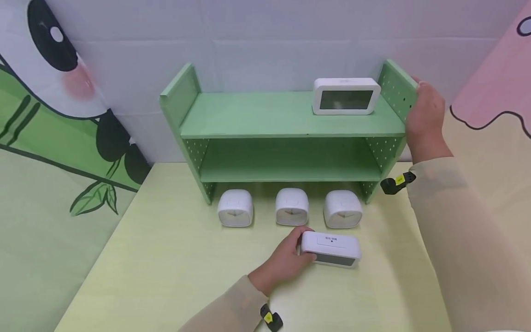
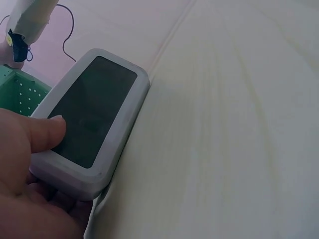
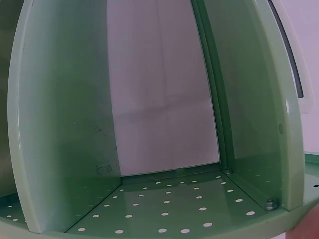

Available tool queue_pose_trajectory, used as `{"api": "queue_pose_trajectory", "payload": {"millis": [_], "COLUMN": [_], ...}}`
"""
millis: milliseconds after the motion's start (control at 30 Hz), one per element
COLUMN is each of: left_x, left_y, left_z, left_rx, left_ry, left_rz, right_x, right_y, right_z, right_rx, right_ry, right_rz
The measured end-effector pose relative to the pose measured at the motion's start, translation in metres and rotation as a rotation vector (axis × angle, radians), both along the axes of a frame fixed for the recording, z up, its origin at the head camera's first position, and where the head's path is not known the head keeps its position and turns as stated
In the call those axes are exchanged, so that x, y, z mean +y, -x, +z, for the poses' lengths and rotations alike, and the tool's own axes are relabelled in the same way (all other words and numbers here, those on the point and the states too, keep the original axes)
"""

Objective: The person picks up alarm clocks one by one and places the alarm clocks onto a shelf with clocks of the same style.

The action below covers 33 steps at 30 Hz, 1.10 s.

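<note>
My left hand (image 1: 286, 258) grips one end of a white digital clock (image 1: 330, 246) low over the table. In the left wrist view, the thumb (image 2: 47, 133) lies across the clock's dark screen (image 2: 94, 109) and the other fingers are under its far side, partly hidden. My right hand (image 1: 427, 115) holds the right side panel of a green two-tier shelf (image 1: 294, 138), its fingertips hidden behind the panel. Another white digital clock (image 1: 346, 97) stands upright at the right end of the top tier.
Three small white rounded analog clocks, left (image 1: 235, 208), middle (image 1: 292, 207) and right (image 1: 342, 210), stand in a row at the shelf's front foot. The light wooden table (image 1: 166, 258) extends in front. A wall with cartoon print (image 1: 265, 46) rises behind the shelf.
</note>
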<state>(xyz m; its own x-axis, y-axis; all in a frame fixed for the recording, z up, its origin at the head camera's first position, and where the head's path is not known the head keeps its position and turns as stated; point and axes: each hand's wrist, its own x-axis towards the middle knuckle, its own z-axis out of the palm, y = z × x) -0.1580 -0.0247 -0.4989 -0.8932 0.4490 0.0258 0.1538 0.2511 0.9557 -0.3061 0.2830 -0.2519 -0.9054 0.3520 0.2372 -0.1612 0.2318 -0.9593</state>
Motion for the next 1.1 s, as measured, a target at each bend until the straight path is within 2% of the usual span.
{"api": "queue_pose_trajectory", "payload": {"millis": [167, 400, 500, 867, 1100], "left_x": [0.001, 0.003, 0.003, -0.002, -0.006], "left_y": [-0.001, -0.002, -0.002, -0.001, 0.001], "left_z": [0.002, 0.013, 0.017, 0.027, 0.035], "left_rx": [-0.008, -0.016, -0.014, -0.030, -0.025], "left_ry": [-0.007, 0.022, 0.031, 0.002, -0.007], "left_rz": [-0.015, -0.003, -0.006, -0.053, -0.070], "right_x": [0.001, 0.004, 0.004, 0.003, 0.004], "right_y": [-0.001, 0.001, 0.001, -0.001, -0.002], "right_z": [0.002, 0.002, 0.002, 0.002, 0.005], "right_rx": [-0.030, 0.015, 0.022, 0.017, -0.006], "right_ry": [-0.005, 0.121, 0.143, 0.184, 0.166], "right_rz": [-0.004, 0.021, 0.023, 0.036, 0.038]}}
